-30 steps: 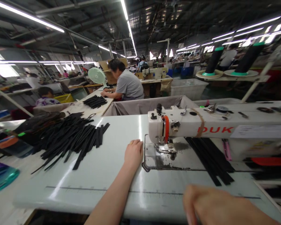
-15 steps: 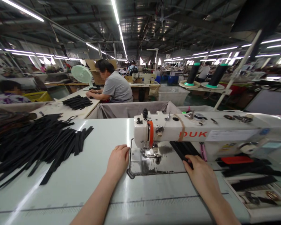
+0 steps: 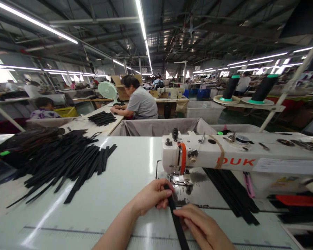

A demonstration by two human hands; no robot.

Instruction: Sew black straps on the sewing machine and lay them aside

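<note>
A narrow black fabric strip (image 3: 176,224) runs from between my hands down towards the table's front edge. My left hand (image 3: 154,195) pinches its upper end between thumb and fingers, just in front of the sewing machine's needle area. Lower down, my right hand (image 3: 198,222) has its fingertips closed on the strip's right edge. The white sewing machine (image 3: 195,152) with red lettering stands right behind my hands, its presser foot (image 3: 181,181) over the metal plate. More black strips (image 3: 232,194) lie under the machine's arm, to the right of my right hand.
A big pile of black strips (image 3: 75,166) covers the table's left side. Pink snips (image 3: 248,184) lie by the machine. Two black thread cones (image 3: 231,87) stand on a rack. Across a fabric-lined bin (image 3: 161,127), a co-worker (image 3: 143,102) sits at another table.
My right hand has come left from the strips under the machine's arm, and a single strip is now held. My left hand has moved right to grip its end. The view has shifted left.
</note>
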